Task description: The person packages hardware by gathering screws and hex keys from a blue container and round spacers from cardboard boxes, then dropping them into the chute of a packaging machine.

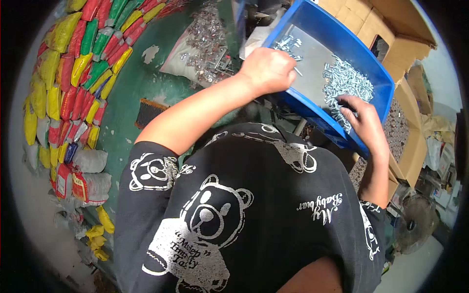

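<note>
A blue plastic bin (312, 105) stands in front of me, tilted in view, with small silvery screws inside. The larger heap of screws (349, 80) lies in its right part, and a smaller cluster (289, 45) sits at the left end. My left hand (268, 71) is closed in a fist over the bin's near left edge. A screw (298, 72) sticks out by its fingers; the rest of its grip is hidden. At the near side of the larger heap, my right hand (362, 119) touches the screws, thumb and forefinger apart.
Stacked red, yellow and green packets (80, 73) line the left side. A clear bag of small metal parts (200, 53) lies on the green surface (122, 117), near a dark brush-like block (150, 113). Cardboard boxes (408, 22) stand behind and right of the bin; a fan (415, 224) is at lower right.
</note>
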Demonstrator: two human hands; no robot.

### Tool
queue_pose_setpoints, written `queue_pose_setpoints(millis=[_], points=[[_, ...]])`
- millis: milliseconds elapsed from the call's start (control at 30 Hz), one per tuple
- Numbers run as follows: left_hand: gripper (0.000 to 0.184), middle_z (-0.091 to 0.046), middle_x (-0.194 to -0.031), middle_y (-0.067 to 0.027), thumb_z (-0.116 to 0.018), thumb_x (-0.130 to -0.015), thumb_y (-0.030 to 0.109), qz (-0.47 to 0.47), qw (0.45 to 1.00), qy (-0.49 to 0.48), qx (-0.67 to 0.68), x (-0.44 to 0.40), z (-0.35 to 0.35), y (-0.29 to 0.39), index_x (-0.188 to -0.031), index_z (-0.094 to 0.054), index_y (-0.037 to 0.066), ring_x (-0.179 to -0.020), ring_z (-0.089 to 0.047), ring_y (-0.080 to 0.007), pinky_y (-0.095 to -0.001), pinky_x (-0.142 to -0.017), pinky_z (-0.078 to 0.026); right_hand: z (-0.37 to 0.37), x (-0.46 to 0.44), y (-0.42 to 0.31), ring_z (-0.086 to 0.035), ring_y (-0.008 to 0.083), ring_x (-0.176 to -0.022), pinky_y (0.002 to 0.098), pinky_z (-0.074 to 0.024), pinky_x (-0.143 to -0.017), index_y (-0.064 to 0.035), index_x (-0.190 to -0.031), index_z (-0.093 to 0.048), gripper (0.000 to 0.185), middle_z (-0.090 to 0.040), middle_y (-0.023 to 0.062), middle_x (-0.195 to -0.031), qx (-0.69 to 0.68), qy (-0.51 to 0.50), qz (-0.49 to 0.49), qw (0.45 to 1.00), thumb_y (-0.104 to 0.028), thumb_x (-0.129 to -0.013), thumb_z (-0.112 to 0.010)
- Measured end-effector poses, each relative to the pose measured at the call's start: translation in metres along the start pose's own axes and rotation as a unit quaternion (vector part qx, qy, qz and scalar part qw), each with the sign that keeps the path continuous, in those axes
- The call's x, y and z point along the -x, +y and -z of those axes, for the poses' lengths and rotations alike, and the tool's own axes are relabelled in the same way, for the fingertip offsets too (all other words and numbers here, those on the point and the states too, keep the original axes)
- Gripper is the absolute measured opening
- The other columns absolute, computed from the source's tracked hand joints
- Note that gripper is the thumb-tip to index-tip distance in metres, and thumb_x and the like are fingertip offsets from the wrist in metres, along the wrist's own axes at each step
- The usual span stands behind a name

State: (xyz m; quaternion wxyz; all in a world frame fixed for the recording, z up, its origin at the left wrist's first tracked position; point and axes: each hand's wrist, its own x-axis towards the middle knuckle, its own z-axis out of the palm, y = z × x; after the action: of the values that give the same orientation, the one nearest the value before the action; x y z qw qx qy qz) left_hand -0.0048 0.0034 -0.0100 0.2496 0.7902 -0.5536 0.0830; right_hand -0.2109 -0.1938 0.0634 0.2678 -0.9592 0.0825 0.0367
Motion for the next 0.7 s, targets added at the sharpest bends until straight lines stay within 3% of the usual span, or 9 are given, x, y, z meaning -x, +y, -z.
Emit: queue_pose_setpoints(millis=[67,133,233,333,367,433,467,533,700], points=[[0.013,-0.067,-0.075,-0.0077,-0.059,-0.075,0.019,-0.015,0.999,0.024,0.029,0.008,0.005,-0.007,-0.074,-0.067,0.009,-0.073,-0.067,-0.0286,-0.041,-0.063,-0.054,-0.025,-0.005,-0.023,-0.065,0.0353,-0.097,0.0389,-0.05,-0.085,-0.002,-0.112,-0.064,0.026,-0.067,0.0201,-0.104,0.0,0.05,-0.019,0.999,-0.015,-0.09,-0.063],[0.01,-0.067,-0.078,-0.0079,-0.06,-0.074,0.009,-0.115,0.961,0.11,0.225,0.021,0.013,-0.023,-0.079,-0.068,0.007,-0.073,-0.066,-0.0286,-0.0386,-0.064,-0.053,-0.046,-0.016,-0.04,-0.067,0.0343,-0.094,0.0385,-0.0508,-0.083,-0.0023,-0.112,-0.064,0.025,-0.068,0.0201,-0.101,0.003,0.094,-0.062,0.994,-0.015,-0.091,-0.062],[0.016,-0.068,-0.082,-0.0093,-0.059,-0.077,0.002,-0.09,0.94,0.179,0.278,0.084,0.05,-0.076,-0.087,-0.07,0.004,-0.073,-0.066,-0.0249,-0.0348,-0.067,-0.052,-0.078,-0.036,-0.055,-0.07,0.0259,-0.081,0.0344,-0.0525,-0.073,-0.0039,-0.11,-0.067,0.023,-0.07,0.0187,-0.091,-0.016,0.182,-0.155,0.971,-0.02,-0.095,-0.059],[0.018,-0.069,-0.09,-0.0094,-0.057,-0.083,0.003,0.226,0.919,0.088,0.31,0.2,0.081,-0.169,-0.096,-0.07,0.0,-0.085,-0.066,-0.0175,-0.029,-0.079,-0.05,-0.103,-0.049,-0.037,-0.067,0.0182,-0.076,0.0323,-0.0518,-0.072,-0.0034,-0.108,-0.069,0.026,-0.071,0.0153,-0.085,0.062,0.284,-0.223,0.93,-0.024,-0.095,-0.06],[0.018,-0.068,-0.089,-0.0121,-0.055,-0.085,0.005,0.307,0.858,0.149,0.384,0.249,0.067,-0.208,-0.094,-0.071,0.003,-0.075,-0.065,-0.0209,-0.0297,-0.072,-0.05,-0.105,-0.052,-0.034,-0.066,0.0155,-0.075,0.0319,-0.0515,-0.071,-0.0028,-0.107,-0.07,0.027,-0.071,0.0138,-0.083,0.07,0.326,-0.259,0.907,-0.025,-0.095,-0.061],[0.021,-0.069,-0.084,-0.0085,-0.052,-0.09,0.011,0.453,0.853,0.108,0.235,0.35,0.063,-0.259,-0.095,-0.071,0.004,-0.075,-0.064,-0.0182,-0.0305,-0.072,-0.049,-0.106,-0.052,-0.019,-0.064,0.0124,-0.073,0.0304,-0.0504,-0.068,0.0035,-0.107,-0.068,0.033,-0.071,0.0123,-0.082,0.05,0.343,-0.283,0.894,-0.025,-0.095,-0.059],[0.022,-0.069,-0.081,-0.0066,-0.052,-0.09,0.013,0.497,0.857,0.057,0.127,0.392,0.062,-0.277,-0.095,-0.071,0.004,-0.075,-0.064,-0.0165,-0.0307,-0.071,-0.049,-0.106,-0.054,-0.019,-0.064,0.0125,-0.071,0.0301,-0.0505,-0.069,0.0041,-0.107,-0.068,0.034,-0.071,0.0124,-0.081,0.061,0.345,-0.296,0.889,-0.026,-0.095,-0.06],[0.022,-0.068,-0.075,-0.0032,-0.051,-0.09,0.014,0.544,0.814,-0.007,0.205,0.458,0.064,-0.292,-0.094,-0.071,0.004,-0.072,-0.062,-0.014,-0.031,-0.068,-0.048,-0.105,-0.05,-0.003,-0.064,0.013,-0.069,0.0299,-0.0505,-0.069,0.0041,-0.106,-0.069,0.035,-0.071,0.0126,-0.081,0.087,0.35,-0.306,0.881,-0.028,-0.094,-0.06],[0.021,-0.065,-0.072,-0.0011,-0.051,-0.091,0.011,0.636,0.681,0.058,0.359,0.526,0.054,-0.304,-0.092,-0.071,0.004,-0.06,-0.053,-0.0084,-0.0257,-0.056,-0.041,-0.103,-0.053,-0.004,-0.061,0.0121,-0.068,0.028,-0.0477,-0.066,0.0041,-0.101,-0.07,0.031,-0.069,0.008,-0.077,0.092,0.35,-0.325,0.874,-0.024,-0.095,-0.059]])
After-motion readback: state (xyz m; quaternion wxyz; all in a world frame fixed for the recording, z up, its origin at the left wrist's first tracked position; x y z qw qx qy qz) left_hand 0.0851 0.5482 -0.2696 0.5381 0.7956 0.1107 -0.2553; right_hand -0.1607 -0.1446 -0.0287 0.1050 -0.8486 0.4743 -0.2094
